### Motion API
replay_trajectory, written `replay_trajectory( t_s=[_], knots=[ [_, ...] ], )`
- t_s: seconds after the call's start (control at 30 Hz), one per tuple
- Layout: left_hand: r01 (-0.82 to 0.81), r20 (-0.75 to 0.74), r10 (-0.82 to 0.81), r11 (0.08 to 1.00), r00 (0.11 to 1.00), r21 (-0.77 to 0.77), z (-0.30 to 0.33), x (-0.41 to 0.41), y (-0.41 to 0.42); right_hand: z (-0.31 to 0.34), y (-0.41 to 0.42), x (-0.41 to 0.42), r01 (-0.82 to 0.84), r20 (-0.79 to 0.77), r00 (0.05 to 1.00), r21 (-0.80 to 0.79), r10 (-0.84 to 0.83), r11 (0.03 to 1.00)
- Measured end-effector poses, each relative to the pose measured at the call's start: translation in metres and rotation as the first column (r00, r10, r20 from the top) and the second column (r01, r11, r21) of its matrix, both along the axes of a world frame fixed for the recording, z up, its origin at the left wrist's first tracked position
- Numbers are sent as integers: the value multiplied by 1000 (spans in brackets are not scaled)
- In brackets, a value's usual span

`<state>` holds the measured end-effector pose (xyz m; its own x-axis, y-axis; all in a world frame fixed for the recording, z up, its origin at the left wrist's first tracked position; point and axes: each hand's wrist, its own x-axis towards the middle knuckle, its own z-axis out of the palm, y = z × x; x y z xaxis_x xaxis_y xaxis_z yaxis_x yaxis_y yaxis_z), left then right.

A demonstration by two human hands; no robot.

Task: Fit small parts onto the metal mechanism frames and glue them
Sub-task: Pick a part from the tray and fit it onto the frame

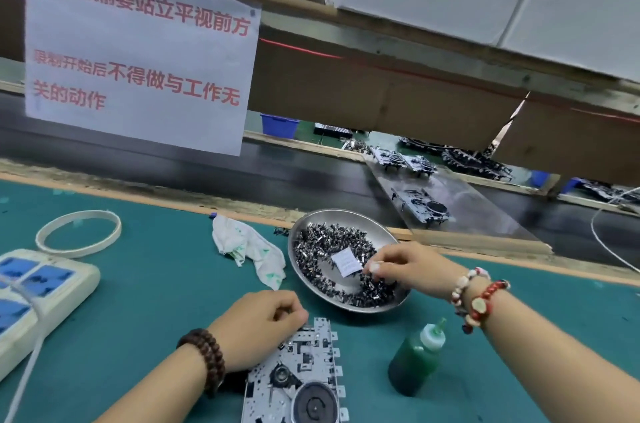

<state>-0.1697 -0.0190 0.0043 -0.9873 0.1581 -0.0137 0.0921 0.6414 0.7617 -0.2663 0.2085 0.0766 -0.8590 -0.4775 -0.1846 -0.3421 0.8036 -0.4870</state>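
Green matting covers the desk (pixel 149 301), and its near edge is cut off by the bottom of the view. One metal frame (pixel 304 374) lies there, its lower part out of view and its upper left corner hidden under the left hand (pixel 258 327), which is curled loosely with the fingertips on the frame; whether it pinches anything I cannot tell. The right hand (pixel 405 268) reaches into one steel dish (pixel 304 228) heaped with small dark parts (pixel 322 244), too many and too blurred to count; its fingertips are pinched together over the heap, what they hold too small to see. One white slip (pixel 346 261) lies in the dish, its print unreadable. One green glue bottle (pixel 417 358) stands just right of the frame. A power strip (pixel 38 294) is cut off at the left. A hanging sign (pixel 138 55) carries red Chinese writing, partly blurred; "不得做与工作无关的动作" is legible.
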Motion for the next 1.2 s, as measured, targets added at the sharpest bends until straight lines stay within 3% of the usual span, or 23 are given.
replay_trajectory(
  t_s=[0.07,0.2,0.37,0.6,1.03,1.1,1.2],
  knots=[
    [20,-10,-20,1000,1000,22,0,0,-2,-7,-15,-10,-84,2,996,73,84,994],
    [62,-29,-61,997,998,49,0,1,-5,-17,-36,-17,-224,148,967,119,206,967],
    [84,-18,-84,995,996,50,0,1,-7,-20,-44,-22,-273,171,953,136,249,952],
    [77,-17,-77,997,997,24,1,1,-6,-18,-41,-18,-221,91,972,71,215,973],
    [74,-39,-73,997,997,17,1,2,-7,-19,-31,-14,9,-146,989,-103,-24,995],
    [76,-41,-75,997,996,16,2,2,-7,-10,-31,-12,7,-140,990,-147,-28,989],
    [79,-38,-78,997,996,7,3,2,-7,5,-27,-3,68,-12,997,-294,-75,953]
  ],
)
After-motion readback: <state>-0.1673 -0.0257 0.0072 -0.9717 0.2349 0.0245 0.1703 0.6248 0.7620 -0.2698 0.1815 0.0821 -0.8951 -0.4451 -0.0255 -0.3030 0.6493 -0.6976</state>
